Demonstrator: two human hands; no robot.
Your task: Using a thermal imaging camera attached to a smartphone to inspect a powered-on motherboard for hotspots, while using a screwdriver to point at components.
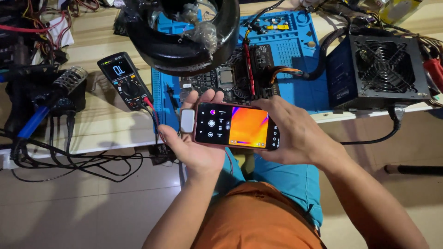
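Cluttered across the wooden bench (106, 122) are a blue mat (295, 50), a circuit board (235, 76), a multimeter (123, 80) at ten o'clock and a fan-grilled power supply (383, 69) at two o'clock. At centre, a smartphone (235, 126) showing an orange picture is clasped endwise: left hand (196, 138) fingers curled around its left end, beside what seems a small white module (187, 121), right hand (295, 133) fingers closed on its right end.

Even, fairly bright overhead light; soft shadows beneath the bench. The phone screen (235, 126) glows orange, sharp. Far edges bow outward, the black ring (184, 46) looms blurred.
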